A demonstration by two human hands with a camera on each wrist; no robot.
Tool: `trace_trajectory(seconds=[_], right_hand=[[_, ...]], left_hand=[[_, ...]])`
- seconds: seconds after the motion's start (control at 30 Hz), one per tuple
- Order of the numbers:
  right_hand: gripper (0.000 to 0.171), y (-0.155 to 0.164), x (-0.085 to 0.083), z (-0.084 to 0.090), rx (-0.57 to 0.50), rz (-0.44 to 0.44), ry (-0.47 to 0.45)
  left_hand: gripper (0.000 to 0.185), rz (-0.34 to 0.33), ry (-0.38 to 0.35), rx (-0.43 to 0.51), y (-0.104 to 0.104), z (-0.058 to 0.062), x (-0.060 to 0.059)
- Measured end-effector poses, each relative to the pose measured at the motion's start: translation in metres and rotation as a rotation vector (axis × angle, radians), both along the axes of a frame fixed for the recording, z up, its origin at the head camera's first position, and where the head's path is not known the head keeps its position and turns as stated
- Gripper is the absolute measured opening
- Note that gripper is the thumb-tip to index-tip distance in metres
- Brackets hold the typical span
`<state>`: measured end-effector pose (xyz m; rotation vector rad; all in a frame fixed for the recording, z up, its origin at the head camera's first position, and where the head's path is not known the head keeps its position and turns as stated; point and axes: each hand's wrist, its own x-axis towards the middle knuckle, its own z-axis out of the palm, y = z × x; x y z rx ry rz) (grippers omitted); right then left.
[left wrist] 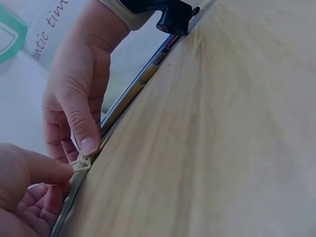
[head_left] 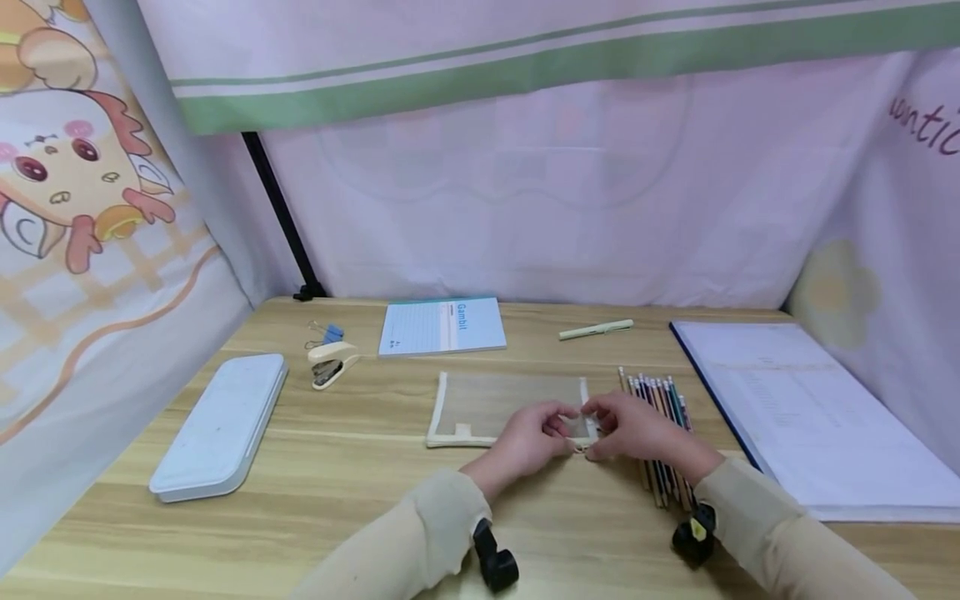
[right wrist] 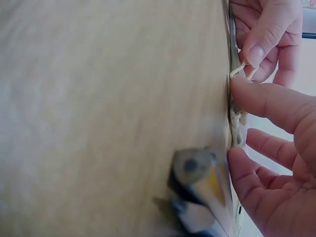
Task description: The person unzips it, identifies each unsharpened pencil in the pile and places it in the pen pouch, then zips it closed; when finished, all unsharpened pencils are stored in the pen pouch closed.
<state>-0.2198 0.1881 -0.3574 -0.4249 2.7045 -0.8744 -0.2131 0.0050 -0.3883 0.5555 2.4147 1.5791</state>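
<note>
A flat mesh zipper pouch (head_left: 510, 400) with cream edging lies on the wooden table. At its near right corner my left hand (head_left: 531, 440) pinches a thin cream cord loop (left wrist: 83, 167) on the zip between thumb and fingers. My right hand (head_left: 633, 427) grips the pouch's corner beside it, thumb along the near edge, a few fingers spread behind. Both thumbs nearly meet at the loop in the right wrist view. A bundle of pencils (head_left: 660, 400) lies to the pouch's right, partly hidden under my right hand and wrist.
To the left are a white pencil case (head_left: 221, 425), a stapler (head_left: 333, 367) and blue binder clips (head_left: 332, 334). Behind the pouch lie a light blue notebook (head_left: 442, 327) and a pale green pen (head_left: 596, 330). A folder with white sheets (head_left: 810, 408) covers the right side.
</note>
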Motion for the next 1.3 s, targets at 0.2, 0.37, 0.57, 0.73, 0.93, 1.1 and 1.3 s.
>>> trace_trajectory(seconds=[0.2,0.37,0.57,0.73,0.93,1.1,1.3], right_hand=[[0.051,-0.002,-0.003,0.000,-0.018,-0.018,-0.028],[0.051,-0.001,-0.002,-0.002,-0.040,-0.060,-0.079],[0.050,-0.002,-0.002,-0.001,-0.055,-0.069,-0.091],[0.050,-0.002,-0.002,-0.002,-0.063,-0.083,-0.089],[0.049,0.000,-0.001,-0.001,-0.054,-0.113,-0.097],[0.047,-0.001,-0.001,0.001,-0.048,-0.103,-0.094],[0.048,-0.002,-0.001,0.002,-0.046,-0.112,-0.102]], left_hand=[[0.065,0.046,-0.067,0.138,-0.001,-0.001,0.001],[0.067,0.057,-0.166,0.242,-0.009,-0.002,0.005],[0.059,0.090,-0.220,0.261,-0.031,0.002,0.007],[0.050,0.123,-0.218,0.224,-0.054,0.004,0.004],[0.043,0.154,-0.217,0.208,-0.082,0.004,0.002],[0.040,0.183,-0.212,0.205,-0.104,0.004,0.003],[0.040,0.234,-0.187,0.169,-0.138,0.005,0.005]])
